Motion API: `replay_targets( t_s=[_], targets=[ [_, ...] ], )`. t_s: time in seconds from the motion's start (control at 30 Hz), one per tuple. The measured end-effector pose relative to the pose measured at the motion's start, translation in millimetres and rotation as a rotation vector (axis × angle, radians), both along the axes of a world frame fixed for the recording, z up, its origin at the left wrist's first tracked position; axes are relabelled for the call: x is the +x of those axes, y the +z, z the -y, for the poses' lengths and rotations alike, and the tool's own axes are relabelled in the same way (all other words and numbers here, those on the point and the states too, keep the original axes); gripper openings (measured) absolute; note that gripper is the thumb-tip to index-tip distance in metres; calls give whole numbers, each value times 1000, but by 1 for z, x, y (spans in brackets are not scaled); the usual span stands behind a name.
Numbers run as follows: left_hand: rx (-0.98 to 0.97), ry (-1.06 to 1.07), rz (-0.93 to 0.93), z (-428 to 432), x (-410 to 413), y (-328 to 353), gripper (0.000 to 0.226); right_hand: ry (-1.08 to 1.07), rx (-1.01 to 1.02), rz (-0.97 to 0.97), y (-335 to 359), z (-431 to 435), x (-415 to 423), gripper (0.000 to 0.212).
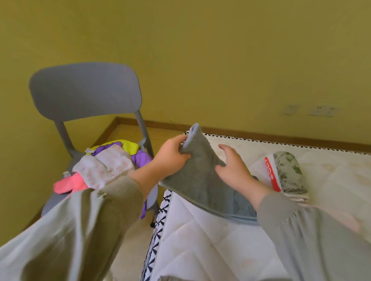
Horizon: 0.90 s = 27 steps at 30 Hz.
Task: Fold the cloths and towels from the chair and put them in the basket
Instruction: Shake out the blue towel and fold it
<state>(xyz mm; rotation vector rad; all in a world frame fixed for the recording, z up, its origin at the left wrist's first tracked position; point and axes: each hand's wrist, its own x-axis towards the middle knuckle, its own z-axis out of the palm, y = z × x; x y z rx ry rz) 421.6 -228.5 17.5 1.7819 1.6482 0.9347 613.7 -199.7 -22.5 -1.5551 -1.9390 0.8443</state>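
1. A yellow wall (208, 44) is filling the background
2. A bed (206, 239) with a bare white quilted mattress is stretching across the right side, its edge trimmed with a black pattern
3. A grey chair (85, 90) is standing just beside the bed's corner, on the left
4. A grey towel (200, 173) is hanging over the bed's near corner, its top raised and its lower end lying on the mattress
5. A pile (111, 164) of cloths, pink, purple, yellow and pale patterned, is sitting on the chair seat
6. A stack (287, 170) of folded cloths is lying on the mattress, to the right of the towel
7. The left hand (171, 159) is gripping the towel's raised edge, fingers curled round it
8. The right hand (232, 169) is resting against the towel with fingers loosely spread, holding nothing
9. Two sockets (323, 110) are sitting low on the wall
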Motion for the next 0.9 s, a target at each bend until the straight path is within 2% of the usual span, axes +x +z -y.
replay_targets(
  t_s=[0.13, 0.27, 0.37, 0.47, 0.57, 0.7, 0.73, 0.8, 0.87, 0.9],
  targets=[
    [83, -120, -179, 7, 4, 57, 35, -5, 7, -201, 74, -2, -10, 65],
    [145, -162, -313, 19, 4, 103, 32, 134, -43, -385, 131, 8, -15, 40],
    [173, -159, -381, 30, 0, 129, 26, 178, -51, -435, 155, 22, -14, 29],
    [179, -130, -435, 41, -4, 149, 29, 193, -26, -457, 170, 33, -14, 25],
    [124, -106, -510, 51, -12, 167, 29, 187, -7, -473, 183, 43, -17, 22],
    [-133, -78, -731, 67, -34, 180, 31, 182, -1, -486, 193, 55, -21, 20],
    [-204, -55, -728, 70, -40, 181, 31, 185, 3, -474, 195, 56, -21, 20],
    [-276, 13, -590, 75, -55, 180, 26, 184, 15, -451, 198, 59, -21, 17],
    [-253, 83, -292, 80, -67, 176, 17, 156, 35, -449, 201, 60, -20, 16],
    [-233, 99, -68, 83, -71, 174, 13, 138, 38, -464, 203, 60, -19, 15]
  ],
)
